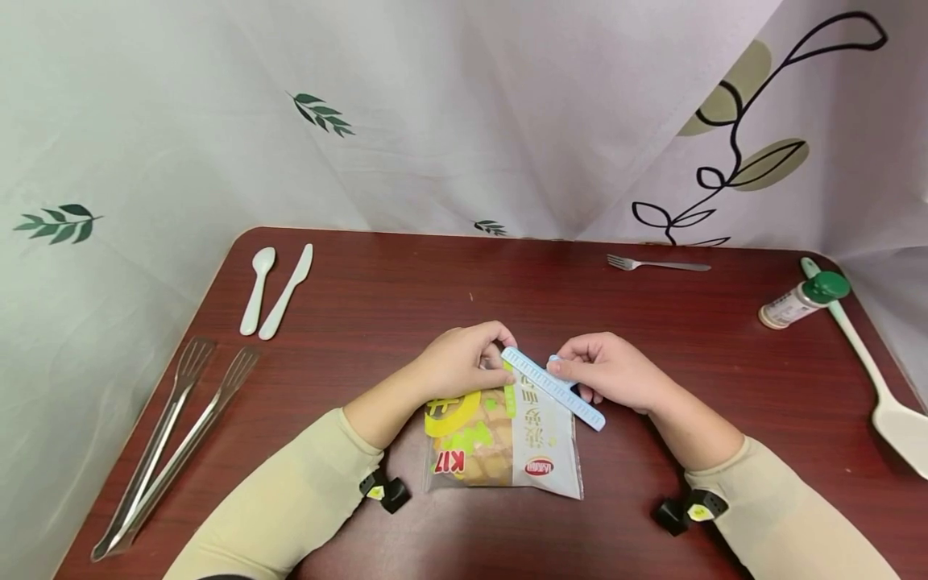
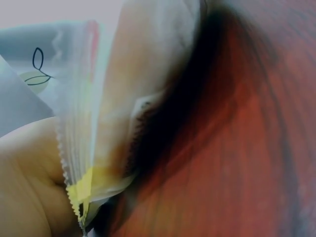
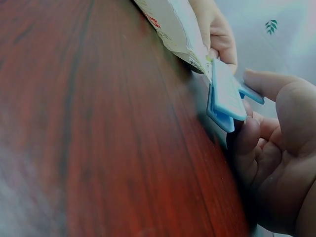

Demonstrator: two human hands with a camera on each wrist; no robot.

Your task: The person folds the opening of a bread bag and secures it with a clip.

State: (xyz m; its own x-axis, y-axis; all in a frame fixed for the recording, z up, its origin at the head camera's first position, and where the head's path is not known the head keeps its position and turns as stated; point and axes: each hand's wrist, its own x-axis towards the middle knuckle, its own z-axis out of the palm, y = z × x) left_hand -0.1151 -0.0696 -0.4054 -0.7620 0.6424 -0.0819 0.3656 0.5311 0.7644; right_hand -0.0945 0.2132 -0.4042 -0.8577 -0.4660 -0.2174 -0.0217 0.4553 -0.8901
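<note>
A clear-and-white bread bag (image 1: 478, 439) with yellow and green print lies on the table, its contents showing through. My left hand (image 1: 464, 360) grips the bag's far edge, thumb on top. The left wrist view shows the bag's zigzag edge (image 2: 64, 153) close up, partly blurred. Between thumb and fingers my right hand (image 1: 612, 372) pinches the handle of a light blue bag clip (image 1: 553, 388). The clip lies slantwise across the bag's far right corner. From the right wrist, the clip's two bars (image 3: 227, 94) stand apart at the near end, with the bag edge at their far end.
At the left lie a white spoon (image 1: 257, 292), a white knife (image 1: 287, 292) and metal tongs (image 1: 170, 443). A fork (image 1: 658, 264) lies at the back. On the right, a green-capped shaker bottle (image 1: 786, 310) rests by a long white ladle-like utensil (image 1: 863, 350).
</note>
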